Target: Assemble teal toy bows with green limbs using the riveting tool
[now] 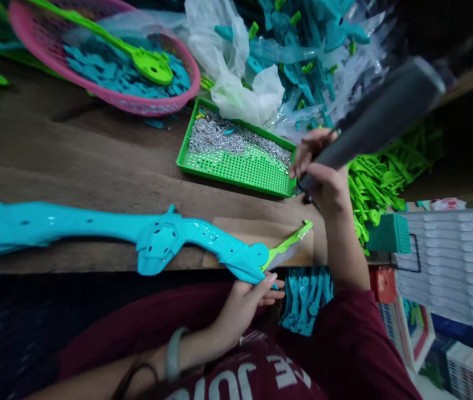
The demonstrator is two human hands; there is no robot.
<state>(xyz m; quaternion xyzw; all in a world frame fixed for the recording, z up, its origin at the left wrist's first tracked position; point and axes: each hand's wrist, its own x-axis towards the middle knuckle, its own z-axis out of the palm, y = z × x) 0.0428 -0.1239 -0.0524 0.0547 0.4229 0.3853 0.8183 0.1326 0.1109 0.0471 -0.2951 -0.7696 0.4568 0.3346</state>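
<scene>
A long turquoise plastic piece, shaped like a toy bow (161, 239), lies along the front edge of the table. My left hand (247, 303) pinches its right end between thumb and fingers, just past the table edge. From that end a lime-green curved strip (288, 243) sticks out over a piece of cardboard (236, 228). My right hand (323, 172) is wrapped around a grey electric screwdriver (378, 116), raised at a slant with its tip pointing down. Beside that hand sits a green perforated tray (236, 169) of small silvery screws (220, 133).
At the back left stands a pink basket (136, 103) of small turquoise parts, a green piece (151, 64) on top. Bagged turquoise parts (298, 55) are heaped behind the tray. Lime-green parts (382, 183) pile up at right, near a dark green box (388, 233).
</scene>
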